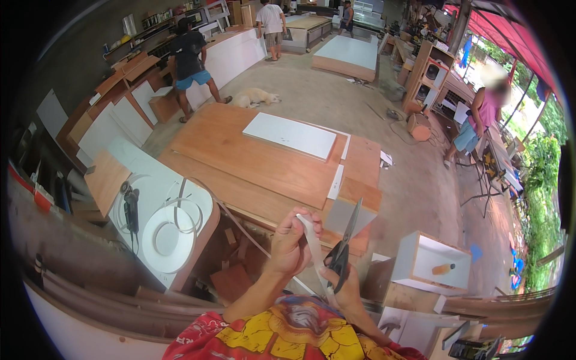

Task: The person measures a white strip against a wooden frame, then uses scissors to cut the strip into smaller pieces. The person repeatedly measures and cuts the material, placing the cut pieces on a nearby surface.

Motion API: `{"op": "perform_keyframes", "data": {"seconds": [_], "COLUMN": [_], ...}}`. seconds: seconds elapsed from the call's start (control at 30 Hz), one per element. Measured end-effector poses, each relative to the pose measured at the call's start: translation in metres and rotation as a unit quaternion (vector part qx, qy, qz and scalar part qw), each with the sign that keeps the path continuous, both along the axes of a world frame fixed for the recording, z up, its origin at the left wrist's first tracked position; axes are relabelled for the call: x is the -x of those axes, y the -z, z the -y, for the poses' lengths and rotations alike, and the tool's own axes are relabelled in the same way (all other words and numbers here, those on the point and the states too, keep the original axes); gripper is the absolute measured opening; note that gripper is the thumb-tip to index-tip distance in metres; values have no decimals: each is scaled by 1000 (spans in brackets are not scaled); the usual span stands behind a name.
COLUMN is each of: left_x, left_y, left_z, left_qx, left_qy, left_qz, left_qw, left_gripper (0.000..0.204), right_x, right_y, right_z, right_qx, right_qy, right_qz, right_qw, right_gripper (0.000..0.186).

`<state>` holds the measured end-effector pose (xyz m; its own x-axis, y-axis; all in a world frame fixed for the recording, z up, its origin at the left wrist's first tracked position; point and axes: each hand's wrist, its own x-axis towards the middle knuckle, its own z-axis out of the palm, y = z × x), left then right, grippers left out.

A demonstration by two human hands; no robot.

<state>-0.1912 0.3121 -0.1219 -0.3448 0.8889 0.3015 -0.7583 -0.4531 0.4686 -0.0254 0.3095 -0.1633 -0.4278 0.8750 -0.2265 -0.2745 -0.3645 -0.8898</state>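
Observation:
My left hand (pixel 292 243) is closed, pinching one end of a white edging strip (pixel 314 247) in front of my chest. The strip hangs down in a curve toward my right hand (pixel 347 289). That hand is wrapped around the black handles of a pair of scissors (pixel 340 259), whose long blades point up and away from me. The blades look close together, to the right of the strip. Part of the strip passes by my right thumb; whether the thumb presses on it I cannot tell.
On a white table at left lie a roll of white edging (pixel 186 247) and a black power tool (pixel 130 210). Ahead, plywood sheets (pixel 240 150) carry a white panel (pixel 290 135). A white open box (pixel 433 264) holds a bottle. A dog (pixel 255 97) lies beyond; several people work around.

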Motion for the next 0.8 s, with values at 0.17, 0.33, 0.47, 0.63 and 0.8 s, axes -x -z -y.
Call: {"op": "perform_keyframes", "data": {"seconds": [0.17, 0.33, 0.47, 0.63, 0.8], "left_x": [-5, -8, -10, -3, -9], "left_y": [-5, -11, -22, -33, -31], "left_z": [2, 5, -2, -15, -4], "left_qx": [12, 19, 30, 79, 123], "left_qy": [6, 26, 11, -41, -31], "left_qz": [-13, 46, 74, 64, -147], "left_qw": [1000, 998, 997, 994, 981], "left_gripper": [27, 22, 21, 24, 38], "right_x": [0, 3, 2, 4, -2], "right_y": [0, -4, -13, -13, -5], "right_z": [1, 4, -1, -4, -6], "right_qx": [8, -173, -193, -112, -121], "right_qy": [11, 106, 36, 6, 41], "right_qz": [12, 41, 46, -12, 50], "right_qw": [1000, 978, 979, 994, 991], "right_gripper": [26, 35, 33, 29, 23]}}
